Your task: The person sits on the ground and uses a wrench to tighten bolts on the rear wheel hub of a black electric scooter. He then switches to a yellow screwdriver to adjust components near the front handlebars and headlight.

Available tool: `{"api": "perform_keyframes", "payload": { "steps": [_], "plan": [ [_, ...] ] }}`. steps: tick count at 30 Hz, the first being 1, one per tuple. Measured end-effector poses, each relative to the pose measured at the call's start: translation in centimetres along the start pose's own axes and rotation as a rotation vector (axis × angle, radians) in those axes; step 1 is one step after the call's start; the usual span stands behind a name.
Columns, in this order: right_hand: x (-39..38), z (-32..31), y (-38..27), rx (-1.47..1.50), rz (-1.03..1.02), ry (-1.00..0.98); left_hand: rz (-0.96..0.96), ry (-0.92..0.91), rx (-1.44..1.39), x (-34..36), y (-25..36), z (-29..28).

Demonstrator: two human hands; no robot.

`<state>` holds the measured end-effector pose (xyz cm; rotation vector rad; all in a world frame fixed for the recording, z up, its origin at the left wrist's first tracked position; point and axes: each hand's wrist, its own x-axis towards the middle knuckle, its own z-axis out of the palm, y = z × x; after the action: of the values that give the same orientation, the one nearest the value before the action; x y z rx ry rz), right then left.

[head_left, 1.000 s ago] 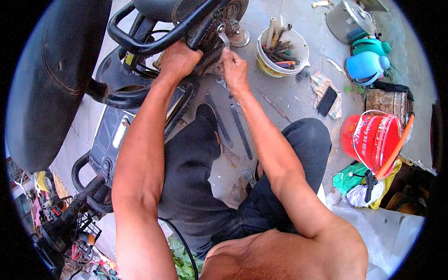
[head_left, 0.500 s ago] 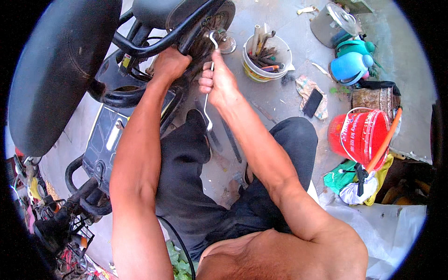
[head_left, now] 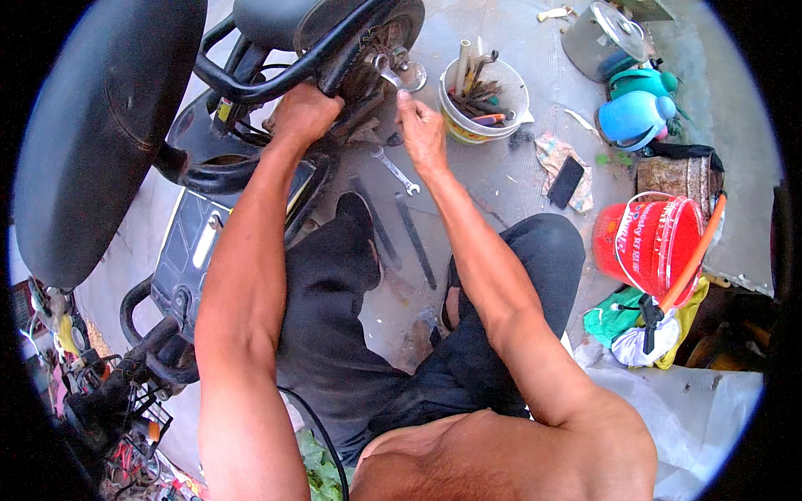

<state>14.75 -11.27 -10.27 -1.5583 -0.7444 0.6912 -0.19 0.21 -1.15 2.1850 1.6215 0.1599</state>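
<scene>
My left hand (head_left: 307,115) is closed around a black part of the scooter frame (head_left: 292,82), its fingertips mostly hidden. My right hand (head_left: 419,129) grips a steel wrench (head_left: 389,75), whose ring end is up at the dark, greasy wheel hub (head_left: 388,42). A round silver part (head_left: 413,77) sits beside the hub. Another open-ended wrench (head_left: 398,171) lies on the paving below my right hand, with two long dark bars (head_left: 415,242) nearby.
A tool bucket (head_left: 484,125) stands right of the hub. Farther right are a phone (head_left: 566,182) on a cloth, blue jug (head_left: 631,121), metal pot (head_left: 601,46), red bucket (head_left: 639,246) and bundled cloths (head_left: 635,334). The seat (head_left: 104,134) and battery box (head_left: 188,259) fill the left.
My right hand dropped slightly and turned half a second ago, and is now back higher and farther right with the wrench. My left hand keeps its grip. The whole view has shifted a little.
</scene>
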Motion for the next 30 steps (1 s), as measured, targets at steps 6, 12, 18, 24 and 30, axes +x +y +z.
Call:
{"api": "perform_keyframes", "payload": {
  "steps": [6,12,18,24,30],
  "plan": [
    [1.2,0.8,1.0,0.033,-0.026,-0.015,0.009,0.004,0.012,0.3,-0.1,0.4],
    [4.0,0.3,1.4,-0.067,-0.001,-0.12,0.007,-0.037,-0.025,0.6,-0.6,0.5],
    [6.7,-1.3,2.2,-0.088,-0.096,-0.244,0.033,-0.015,-0.015,0.1,0.0,0.0],
    [5.2,0.0,2.8,-0.005,0.018,-0.266,0.037,0.022,-0.011,0.2,-0.1,0.2],
    [0.9,1.2,-0.3,0.319,0.314,-0.296,-0.009,-0.033,-0.016,-0.2,0.5,-0.1]
  ]
}}
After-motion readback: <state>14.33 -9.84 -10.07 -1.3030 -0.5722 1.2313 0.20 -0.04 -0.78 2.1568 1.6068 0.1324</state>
